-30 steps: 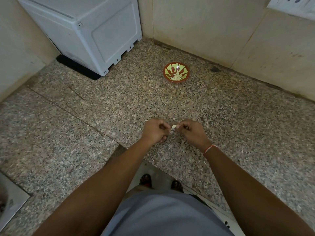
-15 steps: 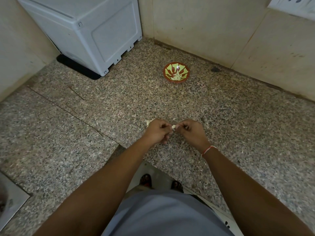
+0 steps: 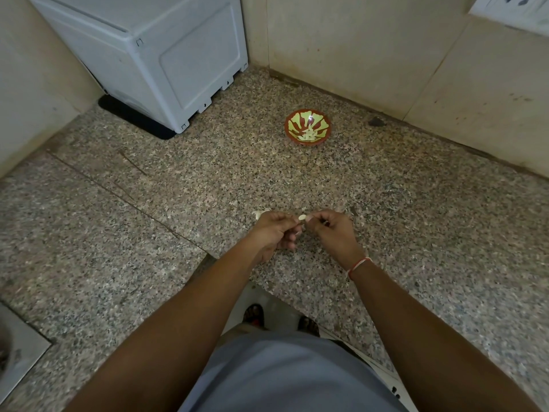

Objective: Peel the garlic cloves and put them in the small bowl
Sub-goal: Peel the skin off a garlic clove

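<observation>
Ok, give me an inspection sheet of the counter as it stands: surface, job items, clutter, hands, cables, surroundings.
Surface: speckled granite counter, dry as far as seen.
Job's things: one pale clove held between both hands; bowl farther back near the wall, pale pieces inside.
Clutter: pale scraps just beyond the left hand; dark spot near the wall.
Hands: left hand and right hand both pinch the clove, above the counter.
Cables: nothing seen.
Surroundings: white appliance back left; socket plate top right; sink corner bottom left.

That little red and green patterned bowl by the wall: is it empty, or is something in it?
Not empty. The small red and green patterned bowl holds a few pale pieces at its bottom, probably peeled garlic cloves.
</observation>
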